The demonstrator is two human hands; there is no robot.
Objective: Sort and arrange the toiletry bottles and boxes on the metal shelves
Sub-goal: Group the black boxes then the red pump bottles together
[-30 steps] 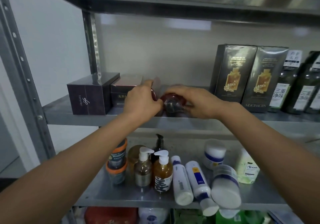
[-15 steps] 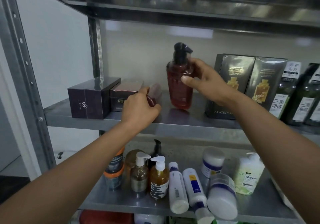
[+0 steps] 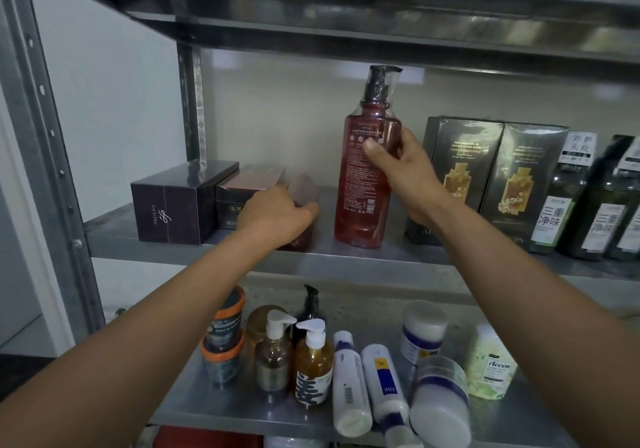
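One change stands out on the middle shelf (image 3: 346, 261): left of the dark gift boxes (image 3: 462, 157), the red pump bottle (image 3: 362, 198) now stands upright with its base on the metal, where a second ago it lay flat under both hands. The right hand (image 3: 403, 170) wraps round its body, steadying it, so this item looks nearly placed. The left hand (image 3: 273, 215), apart from it, curls over a second red bottle (image 3: 304, 237) lying flat, probably next.

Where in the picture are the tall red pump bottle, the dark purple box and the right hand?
tall red pump bottle (image 3: 358, 188), head view, its back label
dark purple box (image 3: 166, 213), head view, its front face
right hand (image 3: 408, 174), head view, its back
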